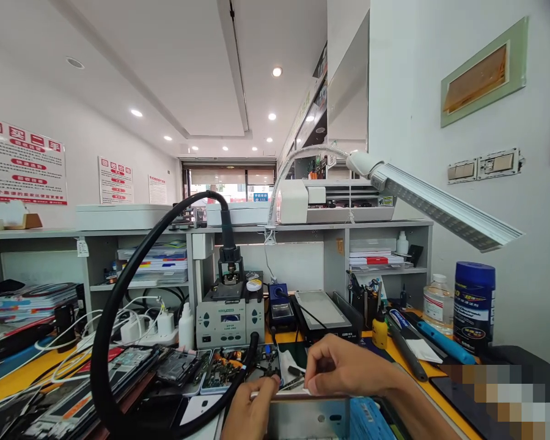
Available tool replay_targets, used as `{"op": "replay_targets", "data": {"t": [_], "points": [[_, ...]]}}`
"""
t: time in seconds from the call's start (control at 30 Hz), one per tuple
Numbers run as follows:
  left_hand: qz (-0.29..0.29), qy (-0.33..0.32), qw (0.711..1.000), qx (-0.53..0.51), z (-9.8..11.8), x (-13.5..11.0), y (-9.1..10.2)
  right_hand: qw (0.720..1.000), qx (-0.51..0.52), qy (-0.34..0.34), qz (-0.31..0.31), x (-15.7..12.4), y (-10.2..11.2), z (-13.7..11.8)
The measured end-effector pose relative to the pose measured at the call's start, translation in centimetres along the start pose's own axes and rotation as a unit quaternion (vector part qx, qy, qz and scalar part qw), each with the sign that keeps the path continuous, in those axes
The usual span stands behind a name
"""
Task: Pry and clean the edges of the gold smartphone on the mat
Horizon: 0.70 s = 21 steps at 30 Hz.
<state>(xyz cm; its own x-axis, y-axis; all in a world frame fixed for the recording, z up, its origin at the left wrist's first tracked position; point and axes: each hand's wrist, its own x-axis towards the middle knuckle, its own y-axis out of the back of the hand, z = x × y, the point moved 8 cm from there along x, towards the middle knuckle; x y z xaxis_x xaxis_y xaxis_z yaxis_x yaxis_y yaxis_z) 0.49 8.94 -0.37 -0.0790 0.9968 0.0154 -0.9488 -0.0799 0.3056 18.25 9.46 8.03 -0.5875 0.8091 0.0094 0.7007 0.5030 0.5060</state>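
My left hand (251,408) is closed at the bottom centre, thumb and fingers together at the far edge of a silvery metal panel (309,418). A thin pale piece shows at its fingertips, too small to name. Close by on the right, my right hand (346,370) is bent in a pinch over the same edge. Whatever its fingertips grip is hidden. Between the hands lie a slim metal tool (294,384) and small white material. A blue packet-like object (369,418) sits below my right wrist.
A thick black hose (101,324) arcs across the left side from the hot-air station (229,321). Trays of circuit boards (224,368) stand behind my left hand. A lamp (444,205) overhangs the right. A yellow bottle (379,333) and a blue-capped canister (474,308) stand at right.
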Motion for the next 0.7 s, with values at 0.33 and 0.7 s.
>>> {"op": "replay_targets", "data": {"t": [0.33, 0.7], "points": [[-0.018, 0.053, 0.996, -0.070, -0.9, 0.0, -1.0, 1.000, -0.013, 0.018, 0.018, 0.3, -1.2, -1.3], [-0.044, 0.054, 0.996, -0.058, 0.1, -0.7, -0.9, 1.000, 0.000, -0.010, -0.016, -0.3, 0.3, 0.2]]}}
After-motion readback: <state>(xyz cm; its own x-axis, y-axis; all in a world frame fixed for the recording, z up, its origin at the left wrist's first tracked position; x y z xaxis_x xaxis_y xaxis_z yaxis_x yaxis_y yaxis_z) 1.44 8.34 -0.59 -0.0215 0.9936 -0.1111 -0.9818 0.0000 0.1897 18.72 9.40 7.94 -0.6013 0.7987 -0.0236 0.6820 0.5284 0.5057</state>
